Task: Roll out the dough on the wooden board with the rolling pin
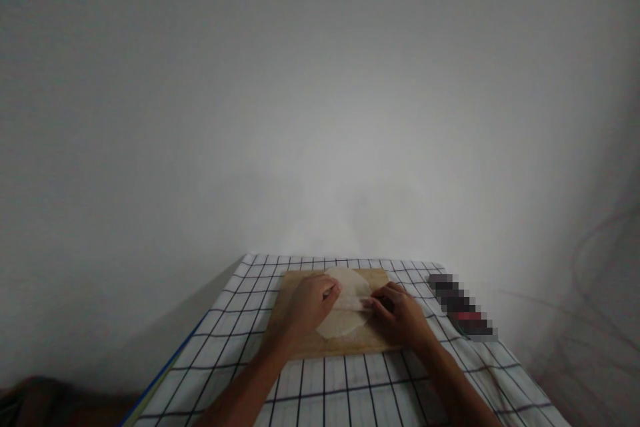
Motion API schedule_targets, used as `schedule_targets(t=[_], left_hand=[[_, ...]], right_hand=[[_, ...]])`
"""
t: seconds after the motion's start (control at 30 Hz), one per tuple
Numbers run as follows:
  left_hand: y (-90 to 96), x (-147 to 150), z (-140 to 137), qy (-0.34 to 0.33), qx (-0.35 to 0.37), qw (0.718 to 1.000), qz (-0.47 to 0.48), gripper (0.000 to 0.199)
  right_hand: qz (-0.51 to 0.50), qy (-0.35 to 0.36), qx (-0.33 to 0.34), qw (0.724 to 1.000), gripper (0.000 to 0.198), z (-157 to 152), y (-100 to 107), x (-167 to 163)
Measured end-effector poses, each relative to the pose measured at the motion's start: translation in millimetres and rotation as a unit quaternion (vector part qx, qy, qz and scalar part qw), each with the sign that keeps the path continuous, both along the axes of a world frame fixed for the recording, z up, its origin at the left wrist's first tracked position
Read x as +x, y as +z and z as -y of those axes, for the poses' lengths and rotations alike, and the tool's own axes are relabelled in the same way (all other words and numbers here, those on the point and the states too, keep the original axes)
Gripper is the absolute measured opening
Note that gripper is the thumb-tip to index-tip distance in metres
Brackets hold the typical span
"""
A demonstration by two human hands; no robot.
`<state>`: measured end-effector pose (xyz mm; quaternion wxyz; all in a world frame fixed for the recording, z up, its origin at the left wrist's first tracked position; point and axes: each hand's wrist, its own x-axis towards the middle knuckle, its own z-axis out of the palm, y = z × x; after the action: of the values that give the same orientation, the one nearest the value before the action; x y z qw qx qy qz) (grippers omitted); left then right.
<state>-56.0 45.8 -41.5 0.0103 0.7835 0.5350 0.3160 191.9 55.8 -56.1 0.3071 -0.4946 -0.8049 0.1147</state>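
Observation:
A round, flat, pale sheet of dough (pixel 345 323) lies on a wooden board (pixel 320 348). My left hand (pixel 315 297) is over its left side, fingers curled in and closed at the dough. At the right edge of the sheet, my right hand (pixel 395 307) has its thumb and fingers pinched together on the dough. Between the two hands runs a pale raised band; whether it is a fold or a separate thin roll I cannot tell. The left fingertips are partly hidden.
The board rests on a table with a white cloth (pixel 345 373) checked in dark lines. A blurred-out dark and red object (pixel 463 307) lies at the table's right edge. Behind the table stands a plain pale wall (pixel 320 113). Thin cables (pixel 575 247) hang at the right.

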Motion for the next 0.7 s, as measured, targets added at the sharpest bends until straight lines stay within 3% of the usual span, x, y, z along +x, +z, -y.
schedule_targets(t=[0.13, 0.33, 0.47, 0.7], left_hand=[[1.1, 0.8, 0.9, 0.026, -0.004, 1.0, -0.002, 0.042], [-10.2, 0.1, -3.1, 0.007, -0.001, 0.997, 0.071, 0.033], [-14.6, -3.5, -4.4, 0.023, -0.026, 0.997, 0.073, 0.048], [-14.7, -0.1, -1.0, -0.046, 0.029, 0.999, 0.003, 0.062]], right_hand=[[0.015, 0.007, 0.007, 1.0, 0.037, 1.1, 2.6, -0.4], [0.07, -0.015, 0.017, 0.997, 0.047, 2.1, 1.2, -1.1], [0.073, -0.051, 0.018, 0.996, 0.035, 3.3, -0.2, -2.5], [0.086, -0.08, 0.005, 0.993, 0.031, 4.0, 3.5, -4.6]])
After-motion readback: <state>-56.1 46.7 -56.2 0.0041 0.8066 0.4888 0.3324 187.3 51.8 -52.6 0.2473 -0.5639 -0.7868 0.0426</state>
